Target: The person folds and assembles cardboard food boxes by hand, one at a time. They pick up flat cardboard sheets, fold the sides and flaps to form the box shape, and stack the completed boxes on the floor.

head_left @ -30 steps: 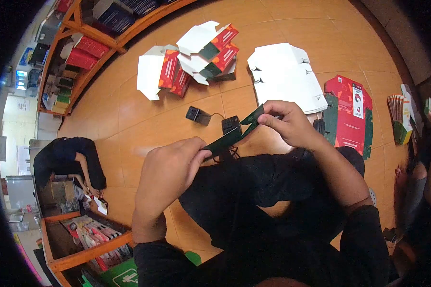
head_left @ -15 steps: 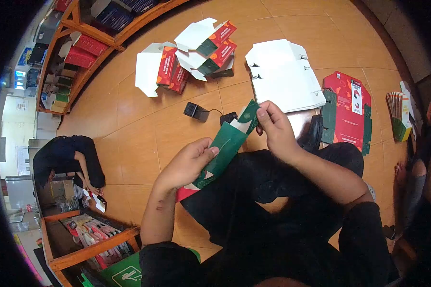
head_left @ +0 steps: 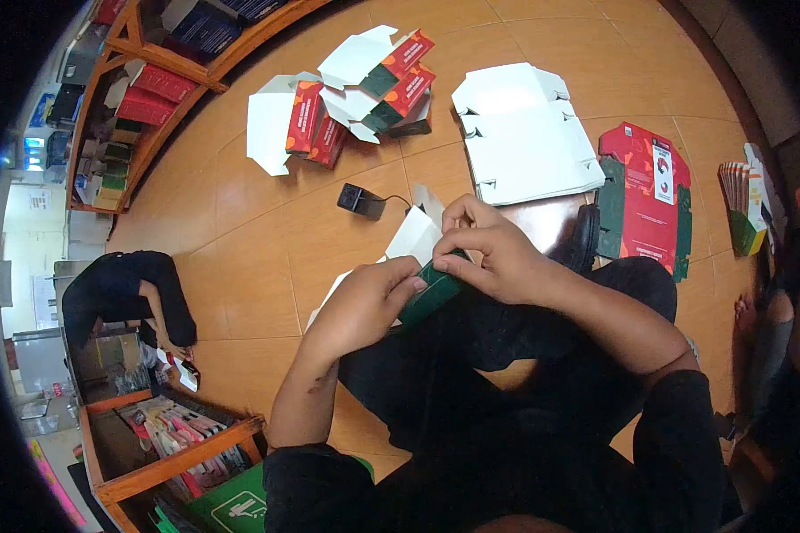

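Observation:
A partly folded cardboard box, green outside and white inside, is held over my lap. My left hand grips its near side, thumb and fingers closed on the panel. At the far end, my right hand pinches a green edge beside a raised white flap. Both hands cover much of the box. Beyond them lies a stack of flat white cardboard blanks. To the right of that is a flat red and green box blank.
Several red and green boxes with open white flaps lie on the tiled floor. A small black device with a cable stands nearer. Wooden shelves hold boxes at left, where another person bends down. Colourful cartons stand at right.
The box has turned, so its white inside and flaps now show. My right hand has moved down and left, closer to my left hand.

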Demonstrator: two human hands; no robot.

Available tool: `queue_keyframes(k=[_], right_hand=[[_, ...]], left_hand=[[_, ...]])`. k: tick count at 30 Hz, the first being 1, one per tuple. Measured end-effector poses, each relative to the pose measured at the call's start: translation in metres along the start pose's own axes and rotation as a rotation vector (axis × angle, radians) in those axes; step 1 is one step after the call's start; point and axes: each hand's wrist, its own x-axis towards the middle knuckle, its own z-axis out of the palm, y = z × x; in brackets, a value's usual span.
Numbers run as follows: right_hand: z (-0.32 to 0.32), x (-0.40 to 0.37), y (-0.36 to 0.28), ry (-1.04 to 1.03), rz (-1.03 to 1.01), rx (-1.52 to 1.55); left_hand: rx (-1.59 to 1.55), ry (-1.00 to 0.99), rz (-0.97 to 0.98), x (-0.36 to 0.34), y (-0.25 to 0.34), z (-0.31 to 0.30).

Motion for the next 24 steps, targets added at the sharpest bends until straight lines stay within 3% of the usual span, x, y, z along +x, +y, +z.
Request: queue_keyframes(k=[1,3,5,6,7,8,9,11,12,14,16,20,22,24], right_hand=[[0.003,0.001,0.0,0.002,-0.001,0.0],[0.011,0.003,-0.002,0.236,-0.065,-0.184],[-0.003,0.006,0.008,0.175,-0.058,-0.138],[-0.012,0.007,0.014,0.114,-0.051,-0.093],[-0.016,0.009,0.02,0.186,0.116,0.187],[-0.025,0.011,0.026,0.276,0.124,0.151],[-0.03,0.013,0.036,0.399,0.069,0.183],[-0.05,0.016,0.027,0.523,0.088,0.152],[-0.058,0.017,0.024,0.581,0.086,0.163],[-0.067,0.015,0.018,0.597,0.109,0.172],[-0.068,0.012,0.017,0.602,0.139,0.189],[-0.068,0.013,0.027,0.644,0.041,-0.067],[-0.066,0.014,0.029,0.736,0.014,-0.181],[-0.068,0.013,0.032,0.758,0.108,-0.144]], left_hand=[[0.02,0.007,-0.041,-0.001,0.014,-0.005],[0.043,0.012,-0.08,-0.001,0.021,-0.009],[0.28,0.26,0.072,-0.001,0.021,-0.012],[0.283,0.262,0.077,-0.001,0.028,-0.015],[0.53,0.69,0.396,-0.002,0.042,-0.02],[0.766,1.114,0.722,-0.002,0.05,-0.023],[0.766,1.111,0.732,-0.006,0.049,-0.016],[-0.231,1.377,0.862,-0.019,0.044,0.006],[-0.236,1.376,0.879,-0.01,0.044,0.011],[-0.369,0.944,0.424,0.011,0.042,0.023],[-0.493,0.821,0.384,0.056,0.036,0.029],[-0.344,0.907,0.344,0.102,0.04,0.015],[-0.469,0.696,0.273,0.114,0.04,0.002],[-0.589,0.626,0.278,0.12,0.036,0.002]])
